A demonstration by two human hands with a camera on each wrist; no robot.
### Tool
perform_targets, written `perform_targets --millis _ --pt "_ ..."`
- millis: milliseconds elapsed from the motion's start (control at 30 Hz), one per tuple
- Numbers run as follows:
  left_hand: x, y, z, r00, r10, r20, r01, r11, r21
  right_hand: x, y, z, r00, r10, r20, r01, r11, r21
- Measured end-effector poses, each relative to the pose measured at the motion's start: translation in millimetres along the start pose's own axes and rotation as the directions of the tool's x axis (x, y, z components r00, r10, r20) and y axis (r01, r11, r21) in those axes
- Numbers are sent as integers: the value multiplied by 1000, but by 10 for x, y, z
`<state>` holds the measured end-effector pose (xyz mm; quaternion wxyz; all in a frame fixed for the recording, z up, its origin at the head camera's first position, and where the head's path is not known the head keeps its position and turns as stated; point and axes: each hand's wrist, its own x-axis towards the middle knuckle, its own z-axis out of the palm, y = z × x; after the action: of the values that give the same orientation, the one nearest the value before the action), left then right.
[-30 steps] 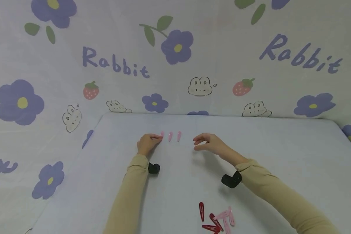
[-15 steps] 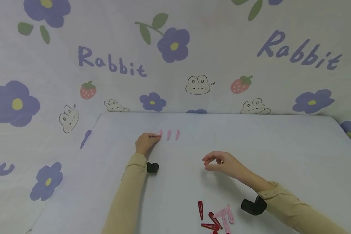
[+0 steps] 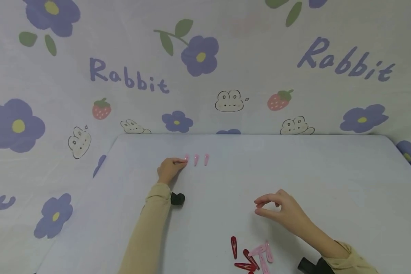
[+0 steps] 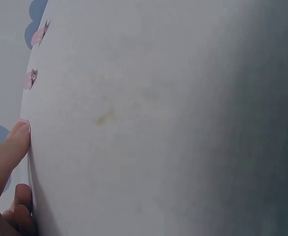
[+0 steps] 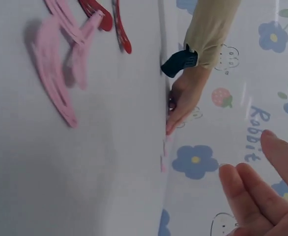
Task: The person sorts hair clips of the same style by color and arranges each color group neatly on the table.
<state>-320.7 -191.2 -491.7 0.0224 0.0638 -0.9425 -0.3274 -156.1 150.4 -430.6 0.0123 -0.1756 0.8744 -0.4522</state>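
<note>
At the far side of the table, my left hand (image 3: 171,169) pinches the leftmost pink hair clip (image 3: 187,157) between thumb and fingers. In the left wrist view the thumb (image 4: 11,147) covers most of that clip. Two more pink hair clips, a middle one (image 3: 196,160) and a right one (image 3: 206,160), stand beside it in a row, evenly spaced. My right hand (image 3: 287,213) hovers over the table at the right, fingers bent, thumb and fingertips apart, nothing between them. Its nearest things are a loose pile of pink hair clips (image 3: 268,252) and red hair clips (image 3: 234,247).
Several pink and red clips overlap at the near edge of the view, some cut off by it. The white table (image 3: 311,167) ends at the back against a curtain (image 3: 253,57) printed with flowers and rabbits. Each wrist carries a black camera (image 3: 177,198).
My right hand has drawn back from beside the row toward the near right, close to the pile. My left hand has stayed at the leftmost pink clip; the head view has shifted slightly.
</note>
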Motion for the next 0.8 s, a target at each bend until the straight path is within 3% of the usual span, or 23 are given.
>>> perform_targets --millis 167,400,633,800 --pt "-18 9 3 1000 16 -6 -16 1000 2 -193 72 74 999 -21 -44 23 999 48" --pt "-61 15 -21 1000 3 -11 -3 1000 -14 -376 198 215 995 -89 39 86 994 67" --pt "-38 23 0 1000 7 -9 -7 1000 -28 -455 294 261 992 -27 126 20 998 52" --pt "-32 19 -2 1000 12 -19 -12 1000 -23 -508 387 339 995 -21 95 18 999 32"
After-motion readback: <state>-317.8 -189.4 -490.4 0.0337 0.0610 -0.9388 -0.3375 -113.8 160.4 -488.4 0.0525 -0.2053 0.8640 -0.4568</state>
